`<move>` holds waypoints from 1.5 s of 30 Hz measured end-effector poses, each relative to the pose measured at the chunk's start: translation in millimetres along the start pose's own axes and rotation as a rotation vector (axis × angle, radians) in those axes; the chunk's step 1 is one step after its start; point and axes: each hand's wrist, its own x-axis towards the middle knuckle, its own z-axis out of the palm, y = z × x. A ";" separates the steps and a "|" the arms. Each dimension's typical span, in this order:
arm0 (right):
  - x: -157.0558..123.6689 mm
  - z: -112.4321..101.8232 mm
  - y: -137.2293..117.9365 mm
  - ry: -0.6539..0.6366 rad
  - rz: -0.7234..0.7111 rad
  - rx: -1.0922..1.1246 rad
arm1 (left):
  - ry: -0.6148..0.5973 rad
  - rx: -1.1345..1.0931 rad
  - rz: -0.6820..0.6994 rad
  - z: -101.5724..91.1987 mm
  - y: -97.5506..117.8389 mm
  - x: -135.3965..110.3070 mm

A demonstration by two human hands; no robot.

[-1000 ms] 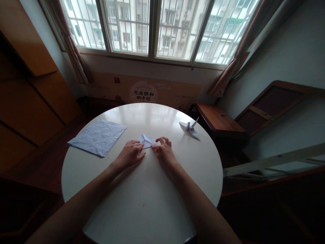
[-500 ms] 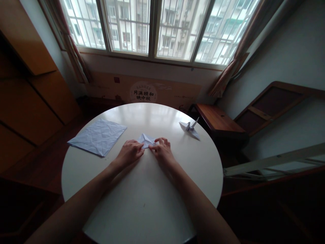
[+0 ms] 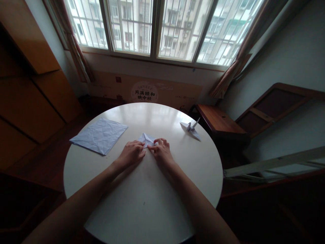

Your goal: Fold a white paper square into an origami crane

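A small piece of folded white paper (image 3: 147,139) lies on the round white table, its middle crease raised to a peak. My left hand (image 3: 132,151) is closed at its left and near side, the fingertips on the paper's edge. At the right end, my right hand (image 3: 161,148) grips the paper between thumb and bent fingers. Part of the paper is covered by both hands. A finished paper crane (image 3: 192,128) stands at the far right of the table, wings spread.
Creased flat sheets of paper (image 3: 101,135) lie on the left of the white table (image 3: 147,217). A wooden bench (image 3: 218,118) stands past the table's right edge. Barred windows (image 3: 162,30) and a printed banner (image 3: 114,89) are beyond the table.
The left hand has shifted slightly right along the paper, and the right fingers have moved a little. The whole view has shifted slightly.
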 end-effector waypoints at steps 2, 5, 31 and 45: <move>0.6 -3.0 2.0 0.010 0.051 -0.003 | -0.019 0.005 -0.029 -0.8 2.0 -0.7; 0.7 -7.7 5.8 0.035 0.097 -0.008 | -0.028 -0.005 -0.066 -0.9 3.9 -1.8; 2.3 -1.5 16.6 0.043 0.020 0.090 | -0.020 -0.096 0.099 27.2 -21.1 6.9; 1.7 -0.1 18.9 0.027 0.028 0.122 | -0.051 -0.119 0.085 29.5 -23.6 4.9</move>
